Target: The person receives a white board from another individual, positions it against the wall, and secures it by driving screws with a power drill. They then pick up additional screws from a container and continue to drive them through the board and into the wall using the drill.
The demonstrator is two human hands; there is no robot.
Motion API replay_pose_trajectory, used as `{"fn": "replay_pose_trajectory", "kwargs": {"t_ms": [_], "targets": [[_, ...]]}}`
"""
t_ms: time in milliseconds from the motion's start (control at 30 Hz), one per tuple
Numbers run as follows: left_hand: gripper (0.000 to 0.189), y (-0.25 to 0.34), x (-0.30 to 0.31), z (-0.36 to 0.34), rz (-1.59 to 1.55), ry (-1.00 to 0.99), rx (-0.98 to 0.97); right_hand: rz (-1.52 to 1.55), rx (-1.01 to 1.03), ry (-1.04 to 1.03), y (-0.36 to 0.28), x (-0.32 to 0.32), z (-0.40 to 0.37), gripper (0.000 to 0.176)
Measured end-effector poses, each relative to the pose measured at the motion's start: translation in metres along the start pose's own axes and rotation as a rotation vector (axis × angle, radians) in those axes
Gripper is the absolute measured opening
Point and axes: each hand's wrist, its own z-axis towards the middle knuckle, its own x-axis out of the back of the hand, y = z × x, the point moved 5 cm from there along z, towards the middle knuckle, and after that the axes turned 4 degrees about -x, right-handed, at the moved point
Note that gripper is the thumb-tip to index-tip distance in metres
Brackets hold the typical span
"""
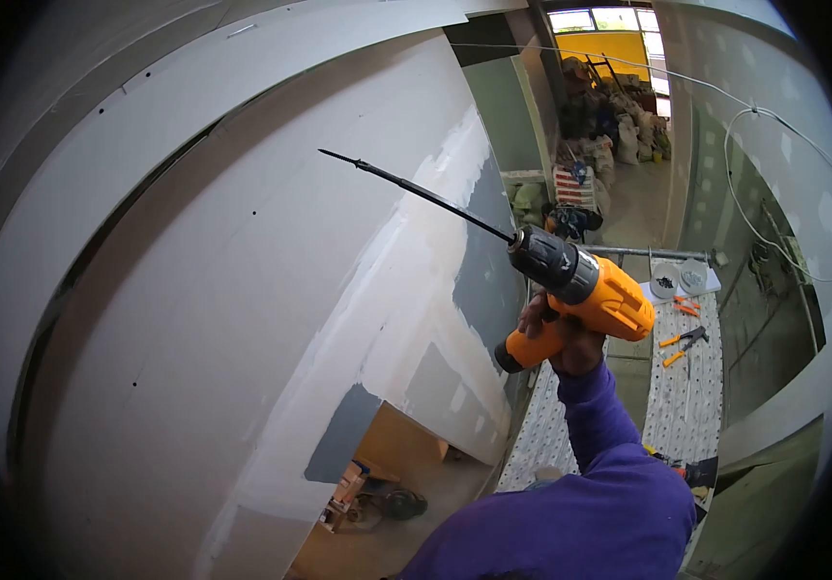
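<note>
At centre right of the view, the right hand (559,338) is closed firmly around the handle of an orange drill (601,292), held up on a purple-sleeved arm. The drill's long dark bit (416,190) points up and left at the pale drywall (242,290); whether its tip touches cannot be told. Beyond lies a scaffold platform (691,396) carrying orange-handled tools (684,340). The left hand is out of view.

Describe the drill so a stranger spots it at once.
Find the plasterboard wall on the left; a purple sleeve rises beside it. The hand there grips the drill: orange body, black chuck, and a long thin bit no nearby tool has.
</note>
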Motion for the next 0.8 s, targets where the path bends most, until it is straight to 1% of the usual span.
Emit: {"fn": "replay_pose_trajectory", "kwargs": {"t_ms": [33, 167, 267, 333, 367, 400, 433, 533, 633, 800], "targets": [[0.084, -0.002, 0.001, -0.005, 0.028, -0.012, 0.047, -0.022, 0.021, 0.009, -0.002, 0.001, 0.0, 0.042], [0.085, -0.034, -0.007, -0.011, -0.072, -0.018, -0.015, 0.013, 0.038, 0.031, 0.001, 0.001, -0.002, 0.041], [0.086, -0.059, -0.015, -0.013, -0.123, -0.005, -0.046, 0.008, 0.043, -0.023, -0.002, -0.009, 0.0, 0.041], [0.087, -0.067, -0.017, -0.015, -0.127, 0.025, -0.061, 0.035, 0.003, -0.041, 0.002, -0.007, -0.001, 0.042], [0.086, -0.061, -0.014, -0.015, -0.13, 0.037, -0.065, 0.048, -0.017, -0.047, 0.005, -0.006, -0.002, 0.042], [0.086, -0.034, -0.005, -0.014, -0.135, 0.043, -0.063, 0.043, -0.017, -0.043, 0.006, -0.005, -0.004, 0.042], [0.086, -0.019, 0.0, -0.014, -0.141, 0.049, -0.062, 0.039, -0.017, -0.038, 0.007, -0.004, -0.006, 0.042], [0.085, -0.046, -0.009, -0.007, -0.112, 0.057, -0.023, 0.023, -0.022, -0.026, 0.009, -0.005, -0.009, 0.042], [0.085, 0.004, 0.008, 0.0, -0.065, 0.069, -0.001, 0.013, -0.021, -0.024, 0.006, -0.005, -0.006, 0.042], [0.087, 0.009, 0.021, 0.009, -0.072, 0.058, -0.067, 0.02, -0.036, 0.003, 0.01, 0.004, -0.007, 0.043]]}}
